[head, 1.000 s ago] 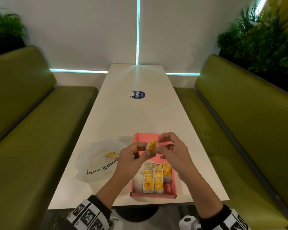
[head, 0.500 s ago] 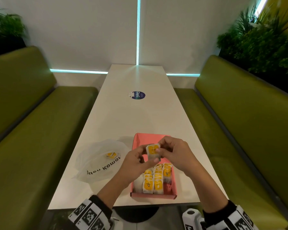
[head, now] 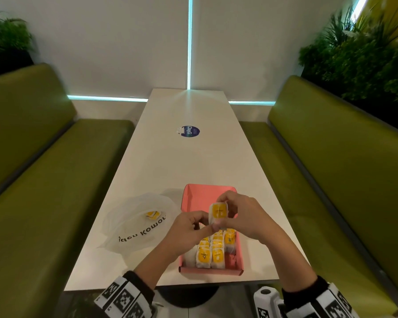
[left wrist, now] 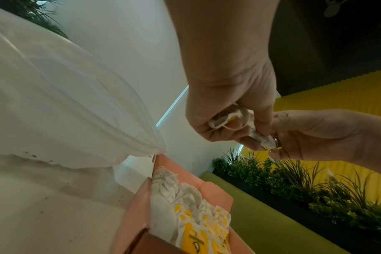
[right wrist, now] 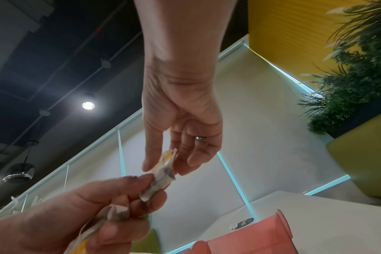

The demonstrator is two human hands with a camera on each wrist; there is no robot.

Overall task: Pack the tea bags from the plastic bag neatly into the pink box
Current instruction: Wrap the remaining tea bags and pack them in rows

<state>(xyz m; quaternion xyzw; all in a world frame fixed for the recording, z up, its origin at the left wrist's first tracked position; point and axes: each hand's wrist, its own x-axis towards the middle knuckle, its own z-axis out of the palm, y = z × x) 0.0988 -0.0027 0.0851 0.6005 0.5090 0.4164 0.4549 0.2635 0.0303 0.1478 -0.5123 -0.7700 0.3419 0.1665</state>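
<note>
right now one tea bag [head: 219, 212] is up in the air over the middle of the pink box [head: 194, 196], above the packed rows [head: 213, 251] at its near end. left hand [head: 189, 228] pinches its lower left edge, and the left wrist view shows that hand also clutching a bunched bit of paper and string. right hand [head: 241, 216] pinches the top and right side, fingertips curled on it. both grips narrow, both on the bag.

risks: the loose string could snag on the packed bags going down and drag one out of line. thin paper held from two sides could tear or crumple if the hands pull apart. near right corner of the box looks unfilled, so a bag dropped loosely there may tip flat.

orientation: bag upright, yellow tag face toward the camera, long axis roughly vertical, slight tilt. matches the rows.

plastic bag [head: 133, 228] lies flat on the tabletop [head: 166, 161] left of the box, one tea bag [head: 152, 214] left inside.
</note>
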